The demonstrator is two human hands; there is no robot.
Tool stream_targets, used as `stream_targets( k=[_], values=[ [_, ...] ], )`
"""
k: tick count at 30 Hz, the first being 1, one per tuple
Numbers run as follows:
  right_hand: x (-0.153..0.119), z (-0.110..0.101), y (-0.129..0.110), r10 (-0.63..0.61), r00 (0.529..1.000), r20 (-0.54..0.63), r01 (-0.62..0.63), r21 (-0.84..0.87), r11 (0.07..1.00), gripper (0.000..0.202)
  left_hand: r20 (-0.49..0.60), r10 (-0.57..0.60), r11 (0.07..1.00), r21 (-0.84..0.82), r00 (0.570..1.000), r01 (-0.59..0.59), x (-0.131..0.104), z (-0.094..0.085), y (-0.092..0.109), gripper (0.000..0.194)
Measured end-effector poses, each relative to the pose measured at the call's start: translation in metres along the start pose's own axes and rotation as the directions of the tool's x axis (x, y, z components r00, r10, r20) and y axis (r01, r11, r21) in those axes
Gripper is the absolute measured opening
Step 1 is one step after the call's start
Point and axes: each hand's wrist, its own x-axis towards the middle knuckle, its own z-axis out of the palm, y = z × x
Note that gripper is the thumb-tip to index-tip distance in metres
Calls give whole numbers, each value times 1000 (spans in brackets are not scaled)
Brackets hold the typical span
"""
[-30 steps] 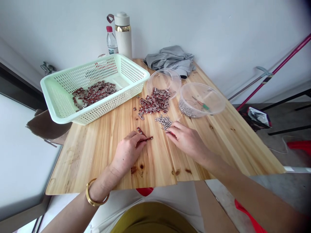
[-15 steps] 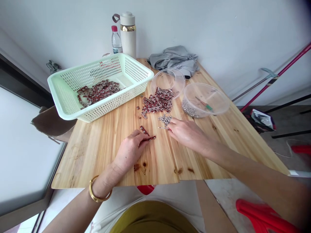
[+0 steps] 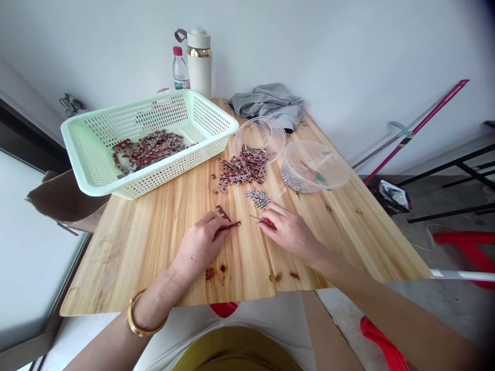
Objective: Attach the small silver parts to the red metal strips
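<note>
My left hand [image 3: 201, 239] rests on the table with its fingers pinched on a thin red strip [image 3: 234, 225] that carries small metal pieces. A second red strip with metal pieces [image 3: 222, 212] lies just beyond those fingers. In my right hand [image 3: 290, 229] is a small red-handled screwdriver [image 3: 268, 223], its thin metal shaft pointing left. Beyond my right hand lies a little heap of small silver metal parts [image 3: 258, 198], too small to name exactly. Farther back is a pile of red strips [image 3: 245, 167], partly on a clear round lid [image 3: 276, 135].
A light green basket [image 3: 174, 174] with more red strips stands at the left. To the right, a clear plastic tub [image 3: 336, 172] holds silver parts and a green-handled tool [image 3: 319, 176]. Behind are a grey cloth [image 3: 266, 103], a white flask [image 3: 200, 72] and a water bottle [image 3: 180, 69].
My right hand has drawn back toward me from the heap of silver parts, with the screwdriver still in it. My left hand keeps its strip. The whole view has shifted slightly.
</note>
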Motion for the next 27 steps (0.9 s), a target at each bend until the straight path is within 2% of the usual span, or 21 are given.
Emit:
stream_targets(
  k=[4,9,12,17,20,24,27],
  values=[
    [-11,-8,-7,-19,1000,5,18,154,988,14,-4,5,1000,2,1000,-5,0,0,0,16],
    [-9,-16,-9,129,991,-26,-114,325,939,14,-2,10,1000,18,1000,-10,0,0,0,16],
    [-1,-13,-9,158,986,46,-164,334,928,13,-10,18,1000,13,1000,-18,0,0,-1,17],
    [8,-8,-12,140,973,183,-182,237,954,11,-12,6,1000,-4,1000,-6,0,-1,0,18],
    [15,-9,-18,115,974,195,-156,208,966,12,-19,15,999,-28,1000,-15,0,-1,-1,19],
    [27,-6,-33,12,999,46,-20,192,981,11,-31,23,999,-49,999,-25,0,-1,-2,21],
    [34,3,-41,-102,995,9,101,89,991,16,-39,32,998,-52,999,-34,1,0,-2,21]
  ],
)
